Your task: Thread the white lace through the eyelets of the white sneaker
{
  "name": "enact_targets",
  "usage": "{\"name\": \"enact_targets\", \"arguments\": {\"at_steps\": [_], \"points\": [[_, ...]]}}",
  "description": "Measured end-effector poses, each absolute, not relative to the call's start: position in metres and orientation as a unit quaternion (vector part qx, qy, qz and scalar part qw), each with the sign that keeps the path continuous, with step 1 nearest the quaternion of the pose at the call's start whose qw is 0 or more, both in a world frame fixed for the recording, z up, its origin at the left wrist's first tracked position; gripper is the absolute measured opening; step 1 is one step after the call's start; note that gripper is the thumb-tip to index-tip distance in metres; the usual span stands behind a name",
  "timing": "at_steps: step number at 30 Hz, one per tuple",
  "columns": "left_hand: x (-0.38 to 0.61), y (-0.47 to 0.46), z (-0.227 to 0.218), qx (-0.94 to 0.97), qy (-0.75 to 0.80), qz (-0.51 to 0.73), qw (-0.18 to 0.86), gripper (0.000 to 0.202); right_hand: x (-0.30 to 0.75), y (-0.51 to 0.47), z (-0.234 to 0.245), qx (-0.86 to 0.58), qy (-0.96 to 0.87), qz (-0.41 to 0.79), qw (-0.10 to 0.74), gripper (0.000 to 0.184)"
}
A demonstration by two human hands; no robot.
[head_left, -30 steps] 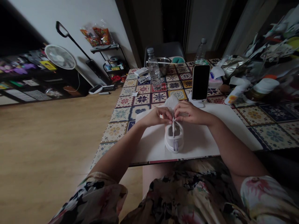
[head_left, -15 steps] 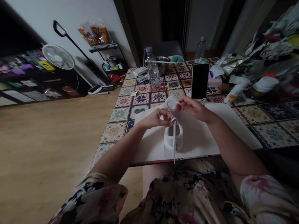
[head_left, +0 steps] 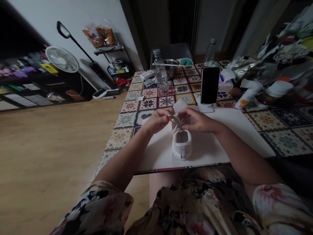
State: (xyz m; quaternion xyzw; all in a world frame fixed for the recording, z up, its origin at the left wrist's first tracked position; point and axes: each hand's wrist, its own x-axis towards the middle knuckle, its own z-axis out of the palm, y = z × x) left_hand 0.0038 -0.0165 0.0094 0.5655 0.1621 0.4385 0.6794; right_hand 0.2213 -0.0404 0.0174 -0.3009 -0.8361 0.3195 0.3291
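Note:
A small white shoe [head_left: 182,143] stands on a white board [head_left: 215,147] at the table's near edge, heel toward me. My left hand [head_left: 157,120] and my right hand [head_left: 198,119] meet over the shoe's laced part, each pinching a piece of the white shoelace [head_left: 176,124]. The lace runs in short loops between my fingertips just above the shoe's opening. The shoe's toe is partly hidden behind my fingers.
A black phone [head_left: 209,86] stands upright on a stand just behind the shoe. Two plastic bottles [head_left: 161,71] and a metal bowl [head_left: 170,67] sit farther back on the patterned tablecloth [head_left: 137,107]. Clutter fills the right side. Wooden floor, a fan and shelves lie left.
The lace end that hung down over the heel half a second ago is gathered up. My right hand has come back down to the shoe, close to my left hand.

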Motion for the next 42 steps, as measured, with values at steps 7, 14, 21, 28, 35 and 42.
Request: {"name": "enact_targets", "arguments": {"at_steps": [7,14,21,28,35,42], "points": [[-0.003,-0.011,0.021,0.418,0.167,0.588,0.672,0.048,0.215,-0.044,0.010,-0.334,-0.777,0.371,0.382,0.030],[-0.005,-0.007,0.022,0.353,0.145,0.629,0.677,0.032,0.212,-0.044,0.018,-0.328,-0.706,0.485,0.398,0.022],[-0.010,-0.006,0.018,0.336,0.180,0.643,0.664,0.032,0.228,-0.044,0.029,-0.251,-0.580,0.561,0.534,0.043],[-0.013,-0.007,0.020,0.381,0.177,0.580,0.698,0.031,0.240,-0.034,0.031,-0.274,-0.517,0.573,0.573,0.033],[0.008,-0.023,0.016,0.560,0.221,0.376,0.705,0.036,0.226,-0.040,0.022,-0.287,-0.573,0.552,0.533,0.025],[0.023,-0.028,0.008,0.500,0.273,0.414,0.711,0.050,0.207,-0.043,0.008,-0.286,-0.714,0.325,0.550,0.010]]}}
